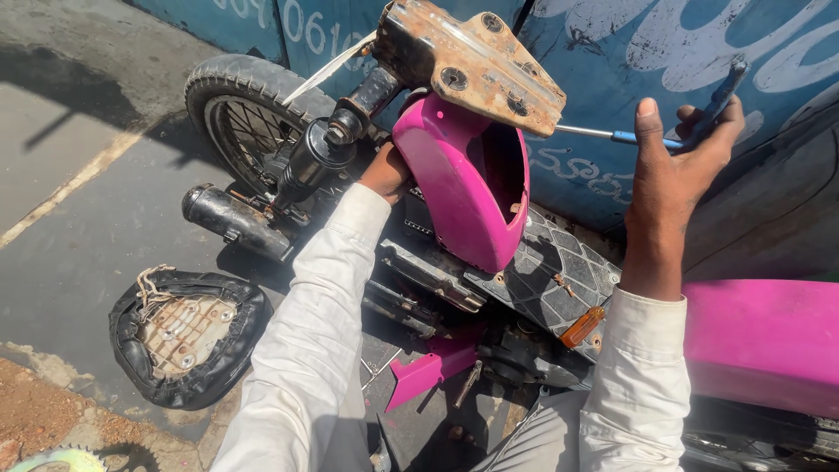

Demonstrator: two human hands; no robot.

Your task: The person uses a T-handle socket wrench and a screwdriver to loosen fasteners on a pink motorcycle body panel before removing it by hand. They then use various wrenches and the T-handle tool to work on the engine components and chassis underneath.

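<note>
The person's right hand (pixel 677 162) is raised at about two o'clock in the view, palm turned toward the camera, with the fingers curled around the blue handle of a long screwdriver (pixel 647 135). The tool's metal shaft runs leftward from the hand toward the rusty metal bracket (pixel 472 61) at twelve o'clock, where its tip passes out of sight behind the plate.

The left hand (pixel 384 173) sits just left of centre, at about eleven o'clock from the middle of the frame. It presses against the left side of the magenta body panel (pixel 459 183), tucked between that panel and the black shock absorber (pixel 319 157). Its fingers are hidden behind the panel, so it cannot be told whether they grip anything. Both arms wear white sleeves.

The panel stands upright below the bracket, its open side facing three o'clock. At ten o'clock the spoked rear wheel (pixel 240 114) lies against a blue painted wall (pixel 769 52), with the dark exhaust pipe (pixel 232 218) just beneath it. A patterned footboard (pixel 559 271) lies at the centre, and more magenta bodywork (pixel 765 336) fills the four o'clock edge. At eight o'clock an upturned black seat (pixel 188 336) rests on the pavement, well apart from the hands.
</note>
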